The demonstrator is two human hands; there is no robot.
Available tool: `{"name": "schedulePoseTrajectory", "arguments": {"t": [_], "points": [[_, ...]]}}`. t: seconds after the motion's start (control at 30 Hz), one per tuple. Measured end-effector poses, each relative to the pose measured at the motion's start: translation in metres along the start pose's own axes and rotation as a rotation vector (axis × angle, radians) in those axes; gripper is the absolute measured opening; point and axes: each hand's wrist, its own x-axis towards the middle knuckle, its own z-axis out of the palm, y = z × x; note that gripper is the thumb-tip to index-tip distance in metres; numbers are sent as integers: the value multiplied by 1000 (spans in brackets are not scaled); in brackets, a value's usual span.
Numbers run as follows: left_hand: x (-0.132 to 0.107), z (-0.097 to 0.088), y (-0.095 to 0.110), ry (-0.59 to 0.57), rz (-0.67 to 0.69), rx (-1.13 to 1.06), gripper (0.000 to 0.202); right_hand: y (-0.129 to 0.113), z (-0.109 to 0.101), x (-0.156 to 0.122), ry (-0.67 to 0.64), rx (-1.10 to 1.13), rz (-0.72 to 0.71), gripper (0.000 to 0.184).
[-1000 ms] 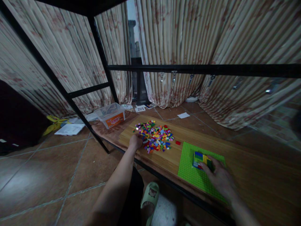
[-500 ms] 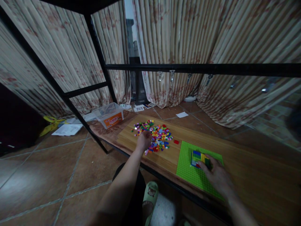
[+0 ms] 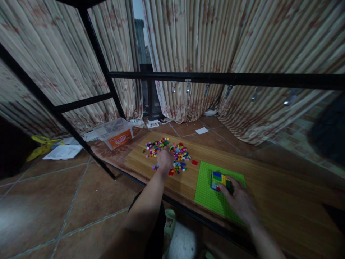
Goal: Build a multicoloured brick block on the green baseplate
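A heap of small many-coloured bricks (image 3: 175, 153) lies on a wooden board (image 3: 140, 162). My left hand (image 3: 164, 160) rests on the heap's near side, fingers curled down into the bricks; what they hold, if anything, is hidden. To the right lies a green baseplate (image 3: 206, 192) with a small block of blue, yellow and green bricks (image 3: 219, 178) built on it. My right hand (image 3: 238, 201) lies flat on the plate, its fingertips touching that block. A single red brick (image 3: 194, 162) sits between heap and plate.
A clear plastic tub with an orange label (image 3: 115, 133) stands at the board's far left. Black metal frame bars (image 3: 215, 77) cross above the board. Papers (image 3: 61, 151) lie on the tiled floor; curtains hang behind. My green slipper (image 3: 169, 220) shows below the board's edge.
My left hand has moved from the heap's left edge rightward onto the bricks. My right hand has stayed on the built block. The camera has shifted, sliding the scene left.
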Motion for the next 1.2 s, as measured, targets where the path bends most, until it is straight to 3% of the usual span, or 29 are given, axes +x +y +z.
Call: {"name": "schedulePoseTrajectory", "arguments": {"t": [0.23,0.43,0.53,0.77,1.0,1.2], "points": [[6,9,-1,-33,-89,-64,29,0,-1,0,-32,0,12,66],[6,0,8,-38,-90,-325,34,-1,0,0,-33,33,47,63],[-11,-1,20,-147,-21,-517,34,-4,-2,0,-11,52,27,60],[-61,10,43,-600,107,-980,20,-10,-8,1,-15,105,35,58],[-89,29,62,-684,326,-791,12,-6,-7,3,-3,166,48,48],[-114,39,72,-582,545,-647,14,-7,-8,5,-1,190,58,48]]}}
